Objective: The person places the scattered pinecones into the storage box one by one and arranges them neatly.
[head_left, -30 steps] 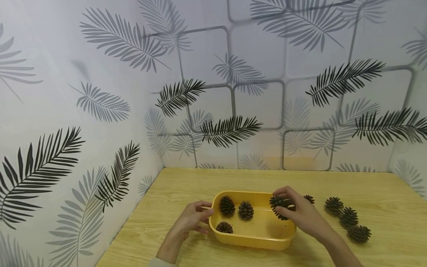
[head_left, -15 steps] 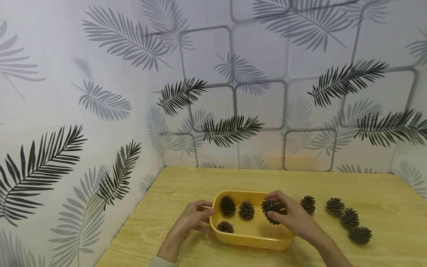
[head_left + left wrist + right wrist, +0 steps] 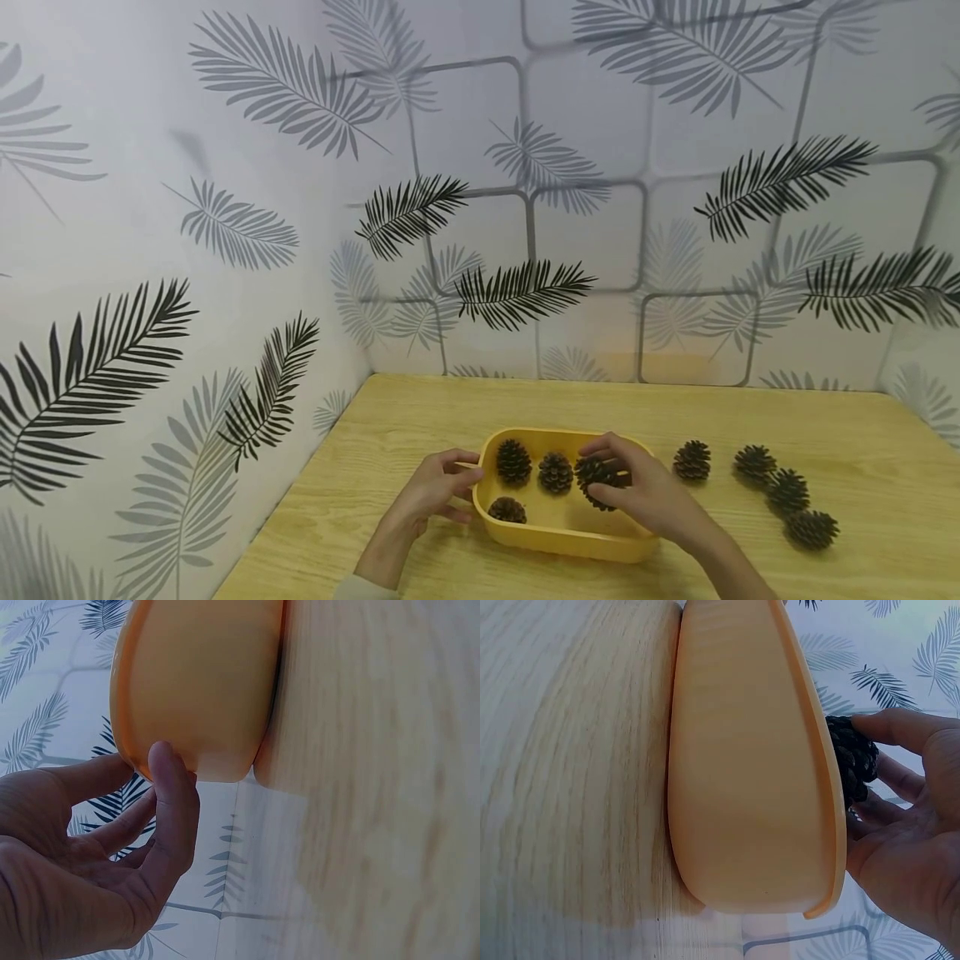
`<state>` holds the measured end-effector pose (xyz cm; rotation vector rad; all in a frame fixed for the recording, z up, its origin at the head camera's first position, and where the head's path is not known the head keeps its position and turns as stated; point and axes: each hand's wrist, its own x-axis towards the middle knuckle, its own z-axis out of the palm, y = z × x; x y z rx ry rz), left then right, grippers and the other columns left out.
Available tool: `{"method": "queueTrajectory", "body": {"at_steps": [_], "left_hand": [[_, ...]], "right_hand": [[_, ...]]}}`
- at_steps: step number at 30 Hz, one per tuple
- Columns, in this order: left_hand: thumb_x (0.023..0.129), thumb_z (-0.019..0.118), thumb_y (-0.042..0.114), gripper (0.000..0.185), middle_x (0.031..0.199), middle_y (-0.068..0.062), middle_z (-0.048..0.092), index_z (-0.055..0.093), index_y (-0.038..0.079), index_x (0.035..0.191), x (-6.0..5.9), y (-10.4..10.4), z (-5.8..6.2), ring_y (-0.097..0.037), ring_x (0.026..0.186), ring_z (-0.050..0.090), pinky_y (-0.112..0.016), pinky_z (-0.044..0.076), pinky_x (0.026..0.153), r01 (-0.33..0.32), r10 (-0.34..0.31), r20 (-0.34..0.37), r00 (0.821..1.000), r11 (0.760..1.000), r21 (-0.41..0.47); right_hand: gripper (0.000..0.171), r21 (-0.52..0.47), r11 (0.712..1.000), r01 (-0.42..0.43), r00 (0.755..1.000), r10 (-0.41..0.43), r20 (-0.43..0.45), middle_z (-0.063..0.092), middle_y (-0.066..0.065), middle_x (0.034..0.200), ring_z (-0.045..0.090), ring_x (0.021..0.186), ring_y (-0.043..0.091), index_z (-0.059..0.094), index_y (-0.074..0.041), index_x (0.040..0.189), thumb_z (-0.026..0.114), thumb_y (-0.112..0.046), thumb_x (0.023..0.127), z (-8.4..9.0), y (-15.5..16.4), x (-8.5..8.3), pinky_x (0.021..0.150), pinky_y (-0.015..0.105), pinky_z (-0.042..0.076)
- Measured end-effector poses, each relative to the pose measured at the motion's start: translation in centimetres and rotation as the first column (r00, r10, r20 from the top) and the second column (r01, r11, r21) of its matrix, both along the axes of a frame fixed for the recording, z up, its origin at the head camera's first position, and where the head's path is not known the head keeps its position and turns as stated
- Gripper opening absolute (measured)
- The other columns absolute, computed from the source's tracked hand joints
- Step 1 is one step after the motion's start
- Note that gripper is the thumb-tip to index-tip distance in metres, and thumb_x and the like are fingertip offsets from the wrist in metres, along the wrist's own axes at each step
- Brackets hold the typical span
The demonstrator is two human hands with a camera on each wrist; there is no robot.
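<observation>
Yellow tub [image 3: 566, 543] touches the left hand [image 3: 429, 492], hold unclear; right hand [image 3: 647, 493] pinches a pinecone [image 3: 590, 473], likely loading; release seems due.

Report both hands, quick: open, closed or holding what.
Left hand: holding the yellow bin at its rim.
Right hand: holding a pine cone by the fingers and thumb.

Both forearms [image 3: 720, 550] slant inward from below, converging but well apart. The left hand [image 3: 433, 487] holds its thumb [image 3: 467, 478] apart from bent fingers [image 3: 178, 817]; the right hand [image 3: 636, 485] curls in a grip, thumb opposing fingers, its back visible from above
</observation>
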<state>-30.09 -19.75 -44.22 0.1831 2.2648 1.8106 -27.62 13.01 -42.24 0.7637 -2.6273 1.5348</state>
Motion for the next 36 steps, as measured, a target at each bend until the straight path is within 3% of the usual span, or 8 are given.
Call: {"method": "queueTrajectory", "body": {"at_steps": [5, 13, 30, 36], "left_hand": [[0.104, 0.067, 0.020, 0.044, 0.113, -0.017, 0.063, 0.060, -0.003, 0.140, -0.1, 0.0, -0.1, -0.025, 0.086, 0.072, -0.036, 0.067, 0.063, 0.005, -0.005, -0.010, 1.000, 1.000, 0.000], [0.104, 0.067, 0.021, 0.043, 0.113, -0.017, 0.063, 0.060, -0.002, 0.140, -0.1, 0.0, 0.0, -0.027, 0.087, 0.072, -0.037, 0.067, 0.063, 0.006, -0.006, -0.019, 1.000, 1.000, -0.001], [0.103, 0.067, 0.021, 0.044, 0.113, -0.017, 0.063, 0.060, -0.002, 0.140, -0.1, 0.0, -0.1, -0.025, 0.086, 0.071, -0.036, 0.067, 0.063, 0.002, -0.002, -0.010, 1.000, 1.000, 0.001], [0.103, 0.068, 0.021, 0.043, 0.112, -0.017, 0.063, 0.060, -0.002, 0.139, -0.1, 0.0, -0.2, -0.025, 0.085, 0.071, -0.036, 0.067, 0.063, -0.003, 0.003, -0.007, 1.000, 1.000, -0.001]], "right_hand": [[0.035, -0.020, 0.998, -0.053, 0.998, 0.053, -0.021, 0.063, 0.020, 0.134, 0.058, 0.123, 0.044, 0.062, -0.009, 0.131, 0.074, -0.016, 0.099, -0.3, -0.2, -0.4, 0.099, 0.056, 0.056], [0.040, -0.019, 0.998, -0.062, 0.998, 0.062, -0.029, 0.065, 0.018, 0.132, 0.062, 0.119, 0.041, 0.062, -0.005, 0.133, 0.076, -0.017, 0.097, -0.5, -0.7, -0.4, 0.090, 0.033, 0.059], [0.041, 0.016, 0.999, -0.036, 0.997, 0.037, -0.069, 0.067, 0.011, 0.130, 0.064, 0.119, 0.038, 0.063, -0.009, 0.130, 0.080, -0.015, 0.093, -0.8, -1.9, -0.3, 0.096, 0.046, 0.058], [0.042, 0.014, 0.999, -0.036, 0.997, 0.037, -0.066, 0.068, 0.008, 0.128, 0.065, 0.116, 0.035, 0.064, -0.010, 0.129, 0.081, -0.011, 0.091, -0.7, -2.3, -0.2, 0.094, 0.042, 0.059]]}}
